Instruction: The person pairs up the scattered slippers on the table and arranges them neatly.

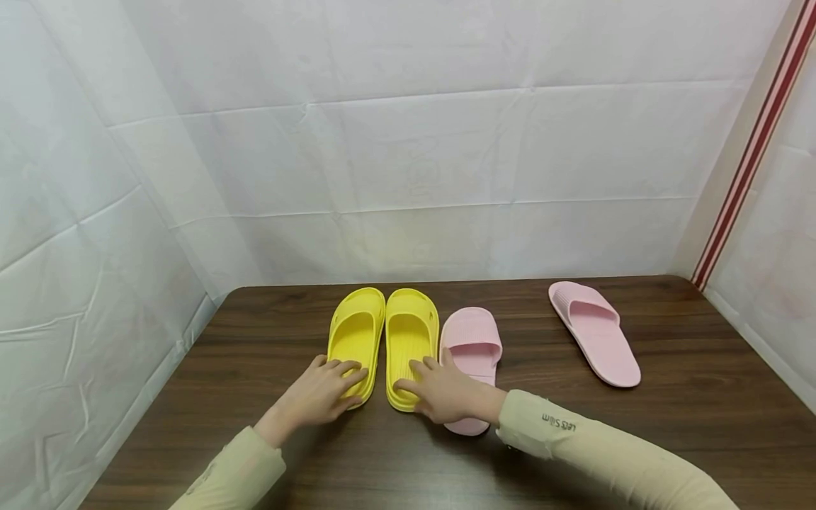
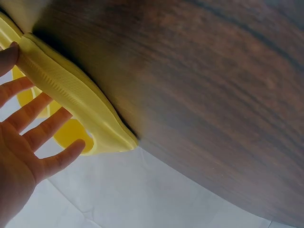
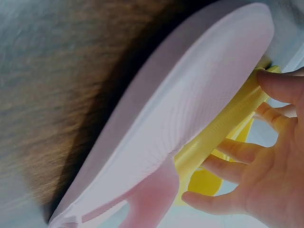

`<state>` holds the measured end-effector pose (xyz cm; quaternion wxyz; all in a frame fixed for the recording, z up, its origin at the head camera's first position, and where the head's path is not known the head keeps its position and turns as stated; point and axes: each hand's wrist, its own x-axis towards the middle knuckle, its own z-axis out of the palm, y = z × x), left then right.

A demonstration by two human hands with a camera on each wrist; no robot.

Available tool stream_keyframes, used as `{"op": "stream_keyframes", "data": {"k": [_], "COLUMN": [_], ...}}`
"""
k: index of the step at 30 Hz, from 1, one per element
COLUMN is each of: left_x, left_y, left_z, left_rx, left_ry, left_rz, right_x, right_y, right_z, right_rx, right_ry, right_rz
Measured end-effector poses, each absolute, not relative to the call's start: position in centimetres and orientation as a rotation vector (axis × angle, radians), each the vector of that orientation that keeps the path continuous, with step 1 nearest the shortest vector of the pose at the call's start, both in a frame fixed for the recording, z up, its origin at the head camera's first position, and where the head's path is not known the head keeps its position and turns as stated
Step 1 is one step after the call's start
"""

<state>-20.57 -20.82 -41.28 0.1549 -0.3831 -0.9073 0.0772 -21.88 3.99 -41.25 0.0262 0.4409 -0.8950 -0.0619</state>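
Note:
Two yellow slippers lie side by side, toes toward the back of the table: a left yellow slipper (image 1: pixel 358 306) and a right yellow slipper (image 1: pixel 408 341). My left hand (image 1: pixel 317 394) is over the heel of the left one; in the left wrist view its thumb is right at the heel rim of that slipper (image 2: pixel 71 92), fingers spread over the footbed side. My right hand (image 1: pixel 446 391) reaches across a pink slipper (image 1: pixel 470 329) to the right yellow slipper's heel. In the right wrist view its thumb is at the yellow edge (image 3: pixel 223 126), with its fingers extended and apart.
Another pink slipper (image 1: pixel 602 340) lies apart at the right, turned at an angle. All sit on a dark wood-grain table (image 1: pixel 676 411). White sheeting (image 1: pixel 421 163) hangs behind it and at both sides, with a red striped band (image 1: pixel 752 149) at the right corner.

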Motion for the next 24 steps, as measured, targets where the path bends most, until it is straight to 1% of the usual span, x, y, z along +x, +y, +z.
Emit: {"op": "stream_keyframes", "data": {"k": [12,24], "left_x": [-20.6,-20.3], "left_y": [-20.4,-20.4], "left_z": [-40.9,-40.7], "left_rx": [-1.064,-1.031], "left_ry": [-2.672,-2.713], "left_rz": [0.195,0.198], "right_x": [-22.4,-21.9], "right_y": [5.1,7.4], "right_z": [-41.9,-41.0], "right_rx": [1.389,1.379], "right_ry": [-2.696,-2.73], "right_rz": [-0.145,0.069]}}
